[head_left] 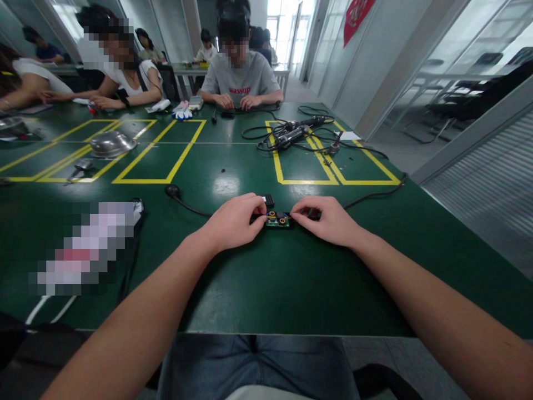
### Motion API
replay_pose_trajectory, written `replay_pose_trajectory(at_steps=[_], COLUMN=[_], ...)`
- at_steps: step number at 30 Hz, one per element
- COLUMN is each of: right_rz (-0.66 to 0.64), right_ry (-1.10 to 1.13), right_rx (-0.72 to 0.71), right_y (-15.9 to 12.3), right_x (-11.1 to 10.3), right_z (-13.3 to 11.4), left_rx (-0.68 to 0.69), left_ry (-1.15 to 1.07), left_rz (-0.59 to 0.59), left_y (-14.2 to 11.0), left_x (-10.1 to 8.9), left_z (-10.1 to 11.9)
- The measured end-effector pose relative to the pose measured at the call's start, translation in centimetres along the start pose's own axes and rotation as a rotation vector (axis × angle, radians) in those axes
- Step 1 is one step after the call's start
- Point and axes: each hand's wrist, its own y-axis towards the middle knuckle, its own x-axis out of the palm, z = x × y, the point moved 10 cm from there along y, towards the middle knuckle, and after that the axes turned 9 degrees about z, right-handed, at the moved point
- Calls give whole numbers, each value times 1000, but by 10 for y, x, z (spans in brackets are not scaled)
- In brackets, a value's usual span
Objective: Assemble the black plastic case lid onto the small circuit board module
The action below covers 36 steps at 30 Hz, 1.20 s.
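Note:
A small green circuit board (278, 220) with copper coils lies on the green table (266, 289) in front of me. My left hand (235, 222) has its fingers curled and pinches the board's left end. My right hand (328, 219) is closed on the board's right end, fingertips touching it. A small black block (268, 199) sits just behind the board, by my left fingers. A black cable (187, 204) runs along the table behind my left hand toward the board.
Yellow taped rectangles (158, 155) mark the table. A bundle of tools and black cables (291, 136) lies at the far right, a metal dish (111, 143) at the far left. A blurred object (87, 247) sits near left. Two people work across the table.

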Motion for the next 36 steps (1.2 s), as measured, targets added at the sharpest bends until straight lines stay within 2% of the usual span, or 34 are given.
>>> replay_pose_trajectory(at_steps=[3, 10, 17, 22, 27, 32, 36], right_rz=[-1, -45, -50, -103, -109, -105, -85], right_ry=[4, 1, 13, 36, 45, 32, 12], right_rx=[-2, 13, 42, 95, 115, 104, 84], right_y=[0, 0, 1, 1, 1, 0, 0], right_x=[-2, 2, 1, 2, 3, 4, 5], right_z=[0, 2, 6, 10, 11, 9, 8], left_rx=[17, 13, 18, 30, 69, -42, -170], left_ry=[-21, 1, 1, 30, 71, 94, 86], left_rz=[42, -10, 0, 1, 85, 228, 207], left_y=[0, -1, 0, 0, 0, 2, 4], left_x=[-5, 1, 1, -1, -7, -15, -14], left_z=[1, -3, -5, -4, 2, -16, -36])
